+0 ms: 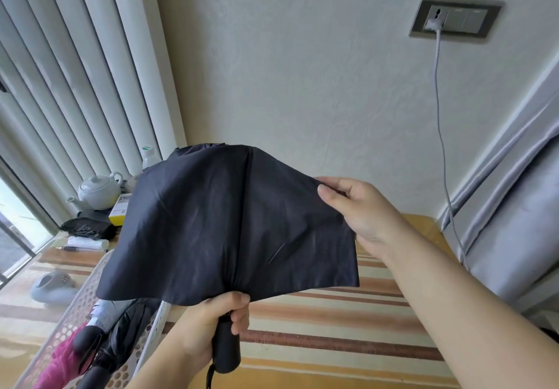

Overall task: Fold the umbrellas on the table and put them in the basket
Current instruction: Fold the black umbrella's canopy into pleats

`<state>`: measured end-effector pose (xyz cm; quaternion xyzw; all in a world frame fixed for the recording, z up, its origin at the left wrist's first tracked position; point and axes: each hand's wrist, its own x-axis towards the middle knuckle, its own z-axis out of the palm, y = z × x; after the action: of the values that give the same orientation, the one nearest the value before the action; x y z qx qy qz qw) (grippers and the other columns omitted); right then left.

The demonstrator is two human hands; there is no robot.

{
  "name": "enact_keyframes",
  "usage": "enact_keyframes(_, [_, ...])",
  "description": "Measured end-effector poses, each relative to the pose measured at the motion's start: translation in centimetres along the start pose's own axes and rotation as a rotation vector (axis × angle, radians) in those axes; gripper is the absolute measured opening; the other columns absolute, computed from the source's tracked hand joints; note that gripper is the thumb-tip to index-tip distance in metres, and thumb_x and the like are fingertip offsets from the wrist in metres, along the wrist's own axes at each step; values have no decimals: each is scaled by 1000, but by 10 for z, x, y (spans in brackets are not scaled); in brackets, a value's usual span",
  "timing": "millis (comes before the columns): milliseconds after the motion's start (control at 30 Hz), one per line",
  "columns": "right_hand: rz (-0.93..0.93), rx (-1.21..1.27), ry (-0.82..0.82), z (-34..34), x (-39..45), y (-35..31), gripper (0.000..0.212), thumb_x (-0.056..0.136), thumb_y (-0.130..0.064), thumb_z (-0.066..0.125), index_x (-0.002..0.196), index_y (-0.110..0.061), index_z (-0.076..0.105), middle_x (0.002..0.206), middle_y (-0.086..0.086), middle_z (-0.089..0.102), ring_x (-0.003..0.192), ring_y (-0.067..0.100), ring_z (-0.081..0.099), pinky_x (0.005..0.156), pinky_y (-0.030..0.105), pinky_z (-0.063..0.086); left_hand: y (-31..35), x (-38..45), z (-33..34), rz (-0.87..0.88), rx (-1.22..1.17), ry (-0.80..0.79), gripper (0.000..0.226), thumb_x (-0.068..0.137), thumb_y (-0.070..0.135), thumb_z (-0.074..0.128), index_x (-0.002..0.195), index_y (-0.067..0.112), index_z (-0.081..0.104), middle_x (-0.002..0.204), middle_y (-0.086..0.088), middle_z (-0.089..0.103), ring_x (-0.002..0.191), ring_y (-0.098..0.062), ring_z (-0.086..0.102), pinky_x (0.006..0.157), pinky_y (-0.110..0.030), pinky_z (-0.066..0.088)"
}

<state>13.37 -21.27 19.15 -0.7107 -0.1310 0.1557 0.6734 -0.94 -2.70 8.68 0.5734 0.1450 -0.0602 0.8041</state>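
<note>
One view only, head cam, wide-angle w/ bent edges. Looks fwd and down from the person's head, tilted, over the desk w/ the brown-and-cream striped cloth (332,322) toward the pale textured wall (302,70). Very close: both forearms enter from the bottom edge, and the dark navy fabric umbrella canopy (227,222) fills the centre. Left edge takes in white vertical blinds (75,86), right edge a grey curtain (514,192). No 2nd view, so no overlap.

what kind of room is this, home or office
Most likely a home, perhaps a bedroom or living room. A white teapot sits near the window blinds, a striped cloth covers the table, and a wall socket has a charger plugged in. Nothing in view settles it.
</note>
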Motion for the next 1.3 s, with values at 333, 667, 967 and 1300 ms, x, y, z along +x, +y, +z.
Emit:
enact_keyframes(333, [-335, -164, 119, -8, -12, -13, 21, 85, -2, 67, 89, -22, 65, 68, -7, 71, 64, 1, 62, 65, 10, 45, 0, 8, -5, 55, -86, 55, 38, 38, 27, 74, 41, 11, 40, 43, -4, 33, 42, -17, 33, 53, -30, 30])
enact_keyframes(667, [92, -572, -238, -14, 2, -33, 37, 81, -50, 65, 107, -24, 68, 103, -9, 73, 100, 9, 67, 98, 36, 51, -2, 0, -2, 4, 18, -153, 35, 46, 26, 71, 41, 8, 41, 41, -6, 37, 42, -18, 36, 50, -23, 38])
enact_keyframes(967, [-243, -619, -20, 24, 17, -38, 18, 93, -24, 63, 83, -11, 68, 83, 13, 73, 68, 13, 60, 70, 29, 48, -1, -2, 10, -141, -114, -296, 46, 44, 31, 84, 43, 9, 44, 39, -2, 36, 36, -17, 35, 47, -25, 38])
enact_keyframes(1300, [-62, -838, 148, 48, -18, -2, 65, 86, -61, 53, 131, -17, 37, 116, -2, 53, 107, 19, 54, 82, 27, 39, 1, 2, 29, -187, -78, -16, 35, 67, 15, 71, 45, 10, 45, 45, -8, 38, 44, -20, 36, 51, -27, 39])
